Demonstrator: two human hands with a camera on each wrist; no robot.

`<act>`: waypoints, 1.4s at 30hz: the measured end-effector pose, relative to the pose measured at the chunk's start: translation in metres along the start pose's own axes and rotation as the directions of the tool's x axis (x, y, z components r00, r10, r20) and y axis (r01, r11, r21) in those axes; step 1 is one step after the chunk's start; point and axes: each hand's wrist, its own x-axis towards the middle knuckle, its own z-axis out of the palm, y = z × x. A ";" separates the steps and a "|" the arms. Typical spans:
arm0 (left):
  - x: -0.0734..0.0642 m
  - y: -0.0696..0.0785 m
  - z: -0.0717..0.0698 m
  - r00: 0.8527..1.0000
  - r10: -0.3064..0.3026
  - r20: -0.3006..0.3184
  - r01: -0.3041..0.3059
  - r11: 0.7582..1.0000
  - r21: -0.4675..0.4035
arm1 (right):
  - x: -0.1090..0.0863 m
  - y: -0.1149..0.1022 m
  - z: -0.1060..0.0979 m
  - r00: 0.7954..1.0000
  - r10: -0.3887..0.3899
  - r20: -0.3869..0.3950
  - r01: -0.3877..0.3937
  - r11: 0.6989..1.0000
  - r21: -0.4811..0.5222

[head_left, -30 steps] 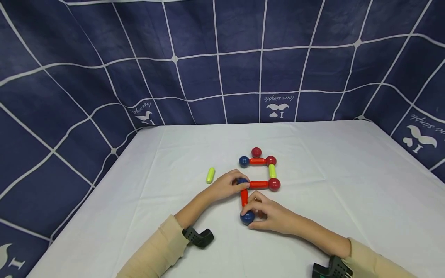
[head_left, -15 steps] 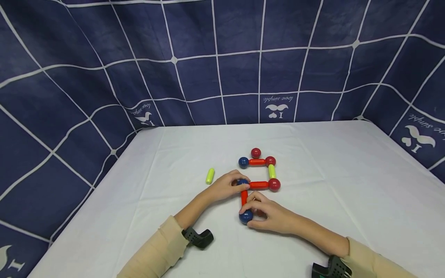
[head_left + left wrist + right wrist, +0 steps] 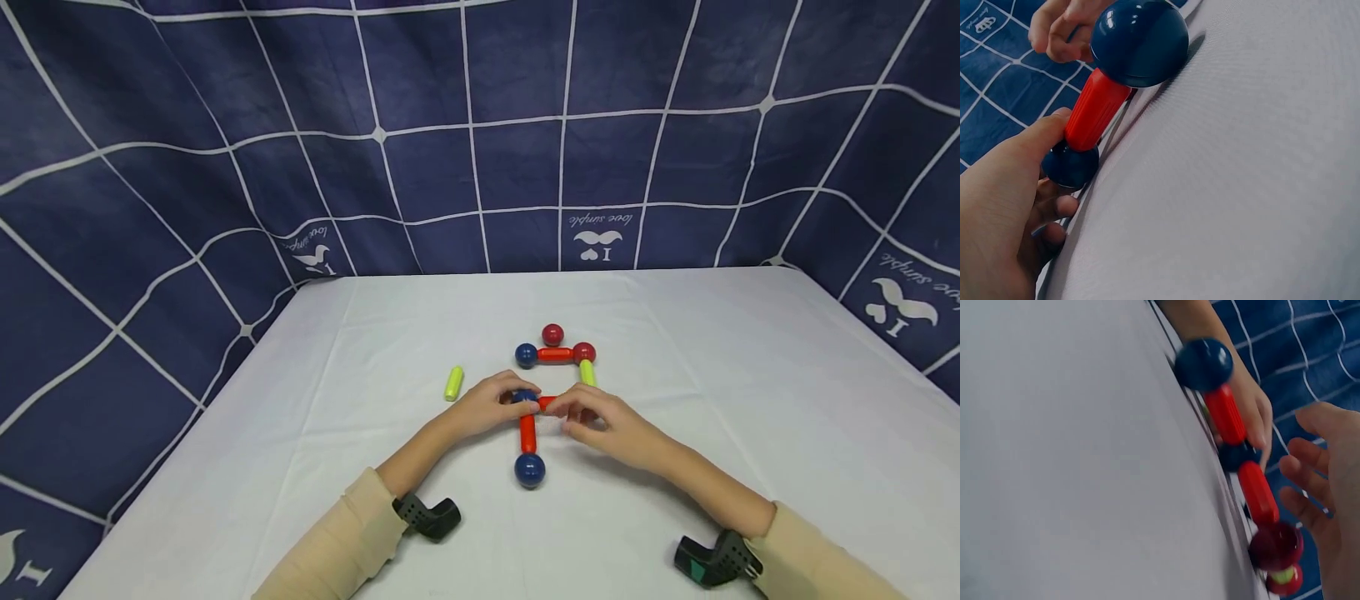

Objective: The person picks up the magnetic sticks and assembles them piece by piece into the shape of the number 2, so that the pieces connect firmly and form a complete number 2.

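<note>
My left hand (image 3: 489, 407) grips a blue ball (image 3: 1071, 166) at the corner of a chain of balls and rods on the white table. From that ball a red rod (image 3: 528, 434) runs toward me to a second blue ball (image 3: 529, 470). Another red rod (image 3: 1257, 492) leads right to a dark red ball (image 3: 1277, 545), which my right hand covers in the head view. With fingers loosely bent and nothing between them, my right hand (image 3: 618, 429) hovers over that rod. A yellow-green rod (image 3: 587, 372) continues the chain away from me to a red ball (image 3: 584, 353).
At the far end, a red rod (image 3: 556, 356) joins a blue ball (image 3: 527, 356), with another red ball (image 3: 552, 335) just behind it. One loose yellow-green rod (image 3: 453, 383) lies left of the chain. A dark blue checked cloth (image 3: 517, 167) hangs behind the table.
My right hand has let go of the near blue ball and moved away from me and to the right, over the red rod. My left hand keeps its hold on the corner ball.
</note>
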 end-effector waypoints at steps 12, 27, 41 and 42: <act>0.000 -0.002 0.000 1.000 -0.004 -0.023 0.003 0.998 -0.057 | 0.004 0.036 -0.026 0.978 0.164 -0.131 -0.184 0.970 -0.160; 0.000 0.001 -0.002 1.000 -0.016 -0.018 0.015 0.998 -0.062 | 0.001 0.050 -0.028 0.976 0.219 -0.016 -0.219 0.965 -0.145; -0.014 0.009 -0.071 0.908 -0.311 -0.280 0.378 0.895 0.234 | -0.001 0.051 -0.026 0.968 0.251 -0.022 -0.252 0.964 -0.083; -0.017 0.009 -0.074 0.892 -0.362 -0.269 0.431 0.861 0.270 | -0.001 0.051 -0.025 0.967 0.252 -0.019 -0.253 0.964 -0.077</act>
